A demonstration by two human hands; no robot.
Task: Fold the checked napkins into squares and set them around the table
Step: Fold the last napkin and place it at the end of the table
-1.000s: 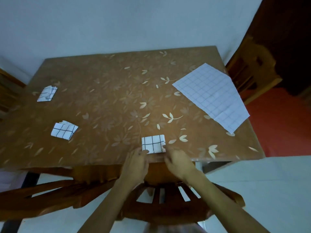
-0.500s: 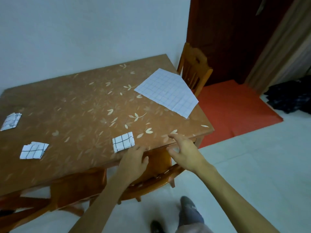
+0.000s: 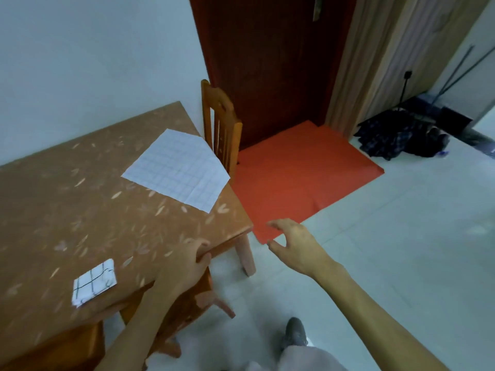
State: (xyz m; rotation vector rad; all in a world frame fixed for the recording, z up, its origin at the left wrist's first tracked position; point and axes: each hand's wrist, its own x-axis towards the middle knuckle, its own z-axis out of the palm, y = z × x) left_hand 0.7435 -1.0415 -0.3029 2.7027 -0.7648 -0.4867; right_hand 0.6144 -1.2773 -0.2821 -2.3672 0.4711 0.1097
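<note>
While your left hand (image 3: 184,263) sits on the near edge of the table (image 3: 67,210), fingers laid over the top and thumb against the rim, it carries no napkin. Blur hides whether that is a true grip or only a steadying rest. Your right hand (image 3: 292,242) hangs in the air past the table corner, over the edge of the red mat (image 3: 308,178). Its fingers are spread and loosely bent, with nothing in them.

Folded napkin (image 3: 93,282): a small checked square, flat on the table just left of your left forearm. Its lower corner is close to the near edge.

Unfolded napkin (image 3: 176,170): a large gridded sheet, flat at the far right of the table. One corner is at or just over the side edge, beside the back of the wooden chair (image 3: 222,129).

Judgement: this place looks set. The sheet is the next job, and reaching it means going round the corner.

Risks:
- Your left forearm is near the folded square. A sweep along the edge could nudge it off or spring the folds.
- The sheet is light and lies at the edge. A brush from your hip or the chair back could slide it to the floor.
- Your shoe (image 3: 294,333) is near the legs of the tucked chair (image 3: 203,303), and the mat's edge lies ahead. Either could catch a foot.
- Grabbing the sheet with one hand could crease it off-square.
</note>
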